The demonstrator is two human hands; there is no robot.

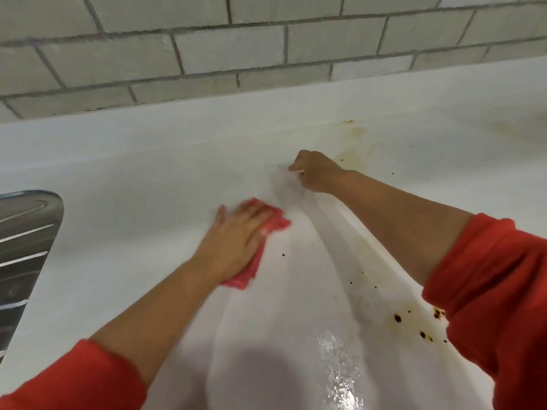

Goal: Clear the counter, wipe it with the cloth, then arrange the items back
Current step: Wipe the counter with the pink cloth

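The white counter point(142, 161) runs along a tiled wall. My left hand point(236, 241) lies flat on a pink cloth point(251, 267) and presses it onto the counter near the middle. Farther back and to the right, the fingers of my right hand point(316, 173) are pinched on the edge of a thin white sheet point(281, 321). The sheet is lifted there and spreads down toward me like a tent. The cloth sits at the sheet's left border; I cannot tell whether it is on or under the sheet. Both sleeves are red.
A steel sink drainboard point(26, 232) sits at the left edge. Brown stains point(352, 152) and dark specks point(398, 318) mark the counter and sheet on the right. A wet shiny patch point(337, 377) lies near me. The grey tiled wall point(225, 48) closes off the back.
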